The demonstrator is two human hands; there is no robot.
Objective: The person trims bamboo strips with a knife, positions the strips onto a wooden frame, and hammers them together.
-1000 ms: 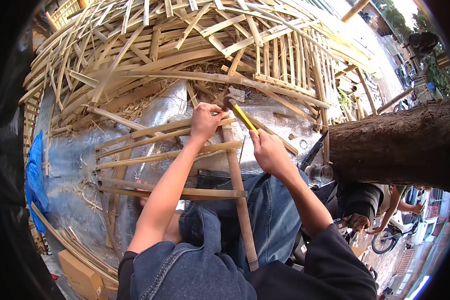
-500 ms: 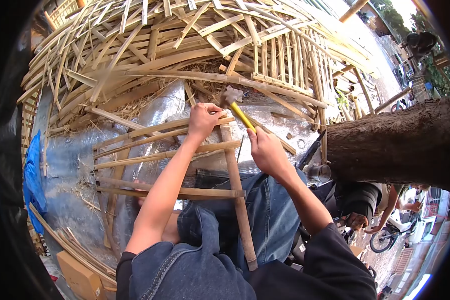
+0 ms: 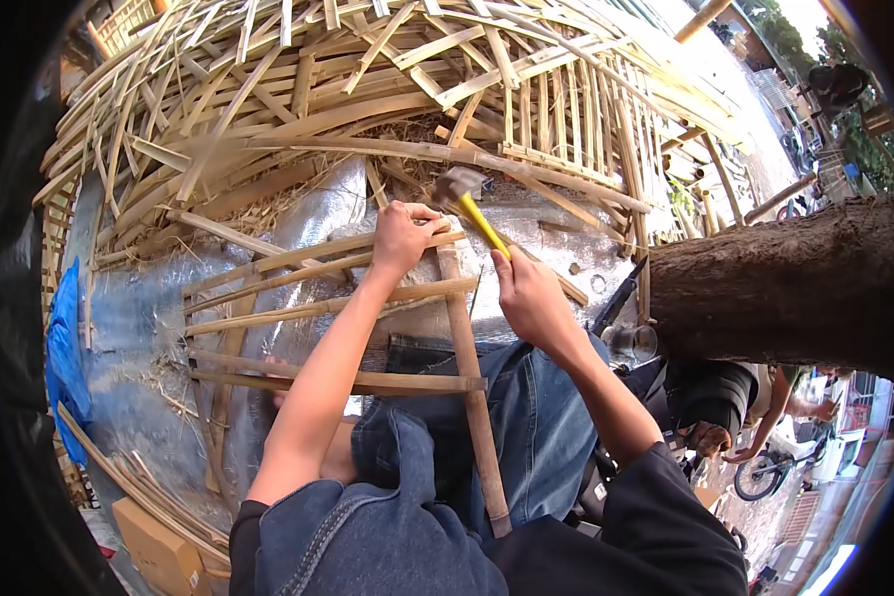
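Note:
A claw hammer with a yellow handle (image 3: 484, 225) is gripped by my right hand (image 3: 534, 298). Its metal head hangs just above the fingertips of my left hand (image 3: 402, 241). Those fingertips are pinched at the end of the uppermost bamboo slat (image 3: 298, 260), over the top of a round bamboo pole (image 3: 475, 417); whatever they pinch is too small to make out. Several slats lie across the pole, forming a ladder-like frame over my lap. The lowest slat (image 3: 397, 381) crosses near my knee. A second crosspiece (image 3: 230, 348) shows at the frame's left side.
A large heap of split bamboo (image 3: 368, 74) fills the far side. Silvery plastic sheeting (image 3: 318, 214) covers the ground. At right are a thick tree trunk (image 3: 775, 283), a glass (image 3: 642, 344) and other people. A blue plastic bag (image 3: 68, 363) and cardboard box (image 3: 156, 546) are at left.
The hammer head has shifted slightly up and right, away from my left fingertips. My left hand stays pinched at the slat's end, and the bamboo frame is nearly still.

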